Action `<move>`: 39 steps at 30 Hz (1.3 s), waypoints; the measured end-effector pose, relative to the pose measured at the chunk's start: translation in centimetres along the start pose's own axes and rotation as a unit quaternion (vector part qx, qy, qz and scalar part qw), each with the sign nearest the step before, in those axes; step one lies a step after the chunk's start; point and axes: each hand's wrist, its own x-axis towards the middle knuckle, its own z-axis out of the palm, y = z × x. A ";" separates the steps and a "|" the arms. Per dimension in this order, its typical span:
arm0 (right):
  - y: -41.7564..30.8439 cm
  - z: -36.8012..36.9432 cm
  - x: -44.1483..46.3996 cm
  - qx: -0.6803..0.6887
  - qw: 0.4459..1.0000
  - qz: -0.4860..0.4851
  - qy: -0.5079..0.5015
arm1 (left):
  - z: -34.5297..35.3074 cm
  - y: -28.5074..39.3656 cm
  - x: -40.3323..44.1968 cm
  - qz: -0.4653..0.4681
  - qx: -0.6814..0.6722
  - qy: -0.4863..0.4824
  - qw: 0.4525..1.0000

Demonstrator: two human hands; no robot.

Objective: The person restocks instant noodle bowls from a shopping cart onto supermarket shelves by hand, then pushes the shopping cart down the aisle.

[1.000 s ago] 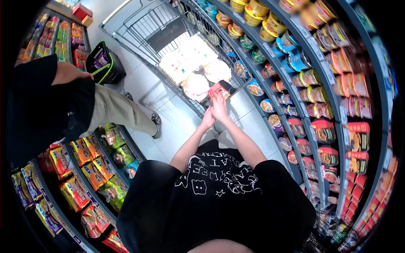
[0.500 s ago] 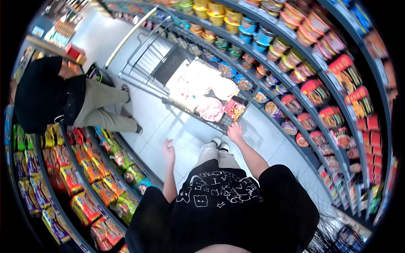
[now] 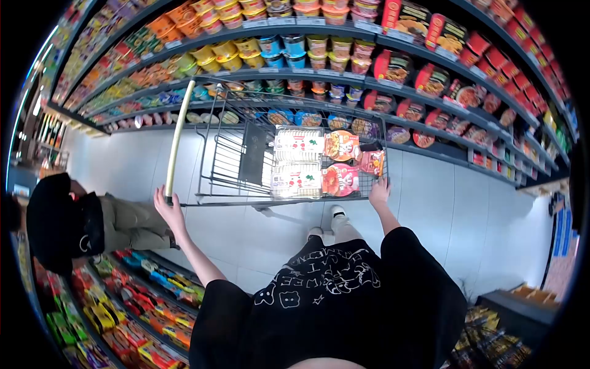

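Note:
A wire shopping cart [image 3: 252,154] stands sideways in front of me. My left hand [image 3: 170,206] is closed around the near end of its pale handle bar [image 3: 180,135]. At the basket's near front corner, my right hand [image 3: 380,190] has its fingers curled over the rim. Inside lie two white packs with red prints, one farther [image 3: 299,142] and one nearer [image 3: 298,179]. Beside them are an orange-red round tub [image 3: 342,146] and a pinkish-red one [image 3: 340,179]. A red packet [image 3: 370,163] lies in the front end, close to my right hand.
Shelves of cup and bowl noodles [image 3: 283,46] curve along the far side. Another person [image 3: 67,224] in a dark top stands at the left, near the cart handle. Snack shelves [image 3: 129,307] are at the lower left, with pale tiled floor [image 3: 430,184] between.
The cart has swung from slanted to nearly level across my view. My left hand, free and apart from the cart before, now grips the handle end. My right hand stays on the front corner.

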 end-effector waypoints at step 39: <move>17.7 -2.9 -15.5 0.240 0.903 0.327 0.140 | 11.2 44.8 -20.9 0.643 -0.113 -0.402 0.642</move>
